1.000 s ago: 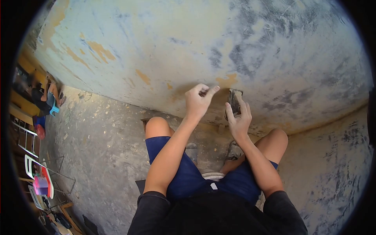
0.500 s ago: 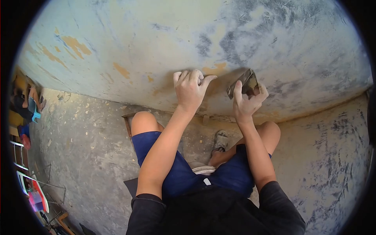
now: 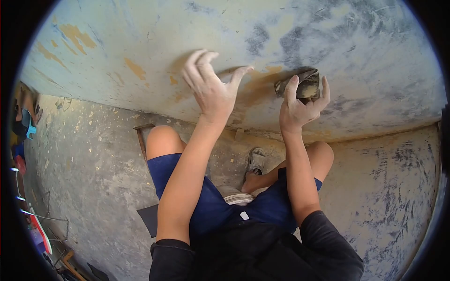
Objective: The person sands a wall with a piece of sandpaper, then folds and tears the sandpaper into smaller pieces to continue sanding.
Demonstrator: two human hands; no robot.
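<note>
Head view: the right hand (image 3: 300, 110) has its grip clamped on a folded sheet of sandpaper (image 3: 307, 85), held against the pale, patchy wall (image 3: 140, 37) at about one o'clock. The left hand (image 3: 211, 89), at eleven o'clock, is open with fingers spread, fingertips close to the wall beside an orange patch (image 3: 262, 75). Bare knees and a sandalled foot (image 3: 255, 161) sit below on the concrete floor (image 3: 93, 164).
</note>
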